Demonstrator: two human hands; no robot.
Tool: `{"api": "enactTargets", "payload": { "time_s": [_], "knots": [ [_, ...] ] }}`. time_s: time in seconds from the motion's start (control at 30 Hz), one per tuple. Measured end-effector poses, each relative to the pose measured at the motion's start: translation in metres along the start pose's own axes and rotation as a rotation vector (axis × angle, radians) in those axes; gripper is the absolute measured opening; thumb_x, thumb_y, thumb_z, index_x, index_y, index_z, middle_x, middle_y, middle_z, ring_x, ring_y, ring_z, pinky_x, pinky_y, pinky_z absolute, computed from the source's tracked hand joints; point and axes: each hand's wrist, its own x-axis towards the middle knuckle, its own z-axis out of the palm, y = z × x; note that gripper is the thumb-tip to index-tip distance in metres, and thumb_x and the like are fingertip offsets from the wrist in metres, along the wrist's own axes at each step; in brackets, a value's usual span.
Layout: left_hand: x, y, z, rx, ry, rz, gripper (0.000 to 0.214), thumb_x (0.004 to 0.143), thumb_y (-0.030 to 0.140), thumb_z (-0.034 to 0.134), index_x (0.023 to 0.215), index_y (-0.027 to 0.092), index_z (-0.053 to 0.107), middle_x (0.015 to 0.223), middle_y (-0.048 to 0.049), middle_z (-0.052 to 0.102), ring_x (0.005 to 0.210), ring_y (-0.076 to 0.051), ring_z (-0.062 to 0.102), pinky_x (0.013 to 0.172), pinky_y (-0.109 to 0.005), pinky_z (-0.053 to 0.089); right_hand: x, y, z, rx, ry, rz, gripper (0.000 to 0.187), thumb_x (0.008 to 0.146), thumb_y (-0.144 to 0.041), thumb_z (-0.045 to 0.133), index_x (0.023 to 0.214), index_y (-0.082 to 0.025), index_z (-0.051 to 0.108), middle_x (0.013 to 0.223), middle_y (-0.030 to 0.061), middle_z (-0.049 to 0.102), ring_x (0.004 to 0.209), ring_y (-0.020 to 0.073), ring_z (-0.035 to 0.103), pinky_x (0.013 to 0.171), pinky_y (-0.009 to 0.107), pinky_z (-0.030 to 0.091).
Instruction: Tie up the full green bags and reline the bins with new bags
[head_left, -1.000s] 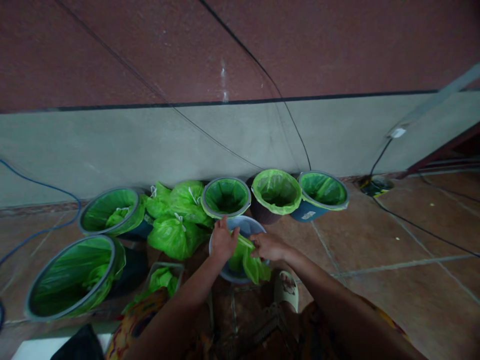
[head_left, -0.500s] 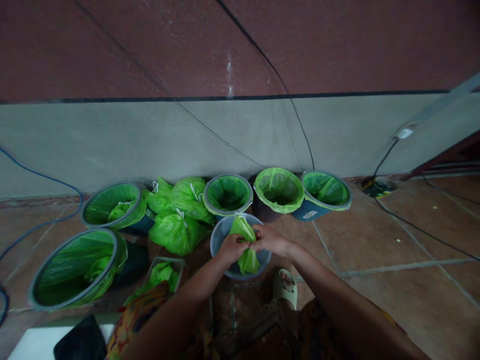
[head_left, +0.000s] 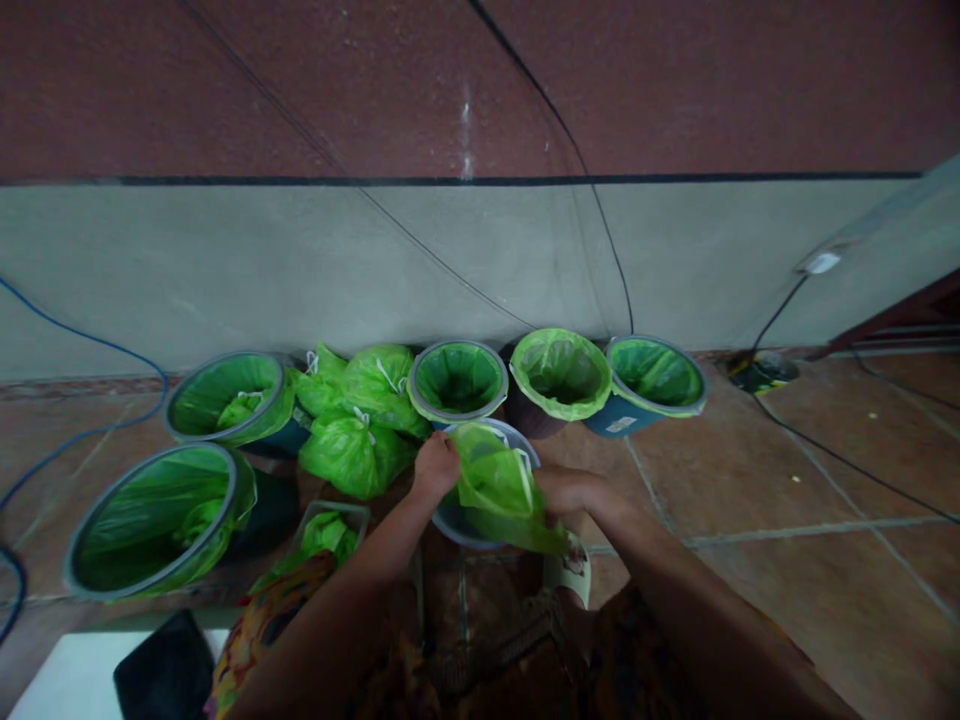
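My left hand (head_left: 435,466) is closed on the far left corner of a green plastic bag (head_left: 500,488). My right hand (head_left: 574,491) grips the bag's right side, its fingers partly hidden behind the plastic. The bag is spread open between both hands over a grey-blue bucket (head_left: 454,522) that stands on the floor right in front of me. Most of the bucket is hidden under the bag.
Several bins lined with green bags stand along the wall: one bin (head_left: 458,380), a second (head_left: 559,375), a third (head_left: 654,380), and two large ones (head_left: 225,400) (head_left: 154,520) at left. Tied green bags (head_left: 356,450) lie between them. Cables run along the tiled floor.
The bag was bunched between both hands over the bucket; now my hands have drawn apart and the bag is spread wide over the bucket's mouth.
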Motion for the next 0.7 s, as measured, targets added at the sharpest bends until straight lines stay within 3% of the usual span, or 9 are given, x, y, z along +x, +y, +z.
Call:
{"api": "enactTargets", "payload": {
  "time_s": [0.07,0.13,0.23,0.33,0.4,0.47,0.57,0.7],
  "knots": [
    [-0.001,-0.001,-0.002,0.049,0.019,0.016,0.032,0.094,0.015,0.031,0.1,0.008,0.062,0.093,-0.0154,0.07,0.09,-0.024,0.067,0.076,-0.031,0.044,-0.002,0.0,-0.003,-0.096,-0.107,0.018,0.028,0.04,-0.013,0.083,0.061,-0.019,0.067,0.059,-0.0031,0.064,0.056,0.0162,0.06,0.061,0.029,0.052],
    [-0.006,0.0,0.0,0.101,0.015,0.069,0.032,0.095,0.016,0.03,0.103,0.009,0.061,0.093,-0.0142,0.07,0.09,-0.024,0.067,0.075,-0.031,0.044,-0.001,-0.002,-0.012,-0.086,-0.126,-0.054,0.043,0.04,-0.02,0.086,0.08,-0.021,0.072,0.075,-0.0023,0.07,0.071,0.0194,0.065,0.072,0.031,0.054],
    [-0.013,0.0,0.004,0.182,0.017,0.155,0.032,0.094,0.015,0.03,0.11,0.011,0.058,0.095,-0.0136,0.069,0.091,-0.024,0.067,0.076,-0.031,0.045,0.006,-0.005,-0.026,0.046,-0.011,-0.174,0.061,0.055,-0.037,0.084,0.111,-0.022,0.066,0.103,0.0018,0.072,0.094,0.0222,0.066,0.088,0.034,0.052],
    [-0.017,0.0,0.005,0.275,0.002,0.255,0.034,0.092,0.01,0.03,0.112,0.011,0.057,0.092,-0.0135,0.069,0.087,-0.024,0.066,0.079,-0.033,0.044,0.017,-0.004,-0.029,0.076,0.224,-0.058,0.055,0.082,-0.05,0.062,0.126,-0.017,0.057,0.119,0.0115,0.066,0.105,0.0244,0.064,0.093,0.038,0.05],
    [-0.018,0.001,0.004,0.355,-0.004,0.332,0.034,0.09,0.007,0.03,0.11,0.01,0.058,0.091,-0.014,0.069,0.084,-0.024,0.066,0.081,-0.035,0.043,0.025,-0.003,-0.024,0.026,0.378,0.026,0.051,0.092,-0.048,0.046,0.128,-0.013,0.055,0.124,0.016,0.063,0.111,0.0257,0.061,0.096,0.039,0.047],
    [-0.018,0.002,0.002,0.393,0.005,0.408,0.034,0.09,0.007,0.03,0.108,0.01,0.058,0.094,-0.0145,0.069,0.086,-0.025,0.066,0.084,-0.036,0.042,0.031,-0.004,-0.016,-0.06,0.438,0.008,0.046,0.092,-0.042,0.048,0.129,-0.015,0.056,0.127,0.0157,0.062,0.115,0.0263,0.059,0.1,0.04,0.044],
    [-0.02,0.006,0.001,0.391,0.006,0.5,0.032,0.091,0.01,0.031,0.108,0.011,0.058,0.096,-0.0126,0.068,0.09,-0.025,0.065,0.091,-0.038,0.041,0.035,-0.008,-0.003,-0.178,0.439,-0.119,0.044,0.083,-0.028,0.061,0.127,-0.019,0.059,0.126,0.0125,0.061,0.117,0.0252,0.056,0.101,0.039,0.043],
    [-0.024,0.011,-0.001,0.363,-0.042,0.549,0.03,0.096,0.018,0.033,0.113,0.014,0.057,0.102,-0.0083,0.069,0.097,-0.022,0.063,0.097,-0.038,0.039,0.034,-0.016,0.0,-0.293,0.374,-0.199,0.019,0.08,-0.015,0.059,0.094,-0.016,0.071,0.108,0.0099,0.068,0.106,0.0224,0.06,0.094,0.034,0.044]
  ]
}}
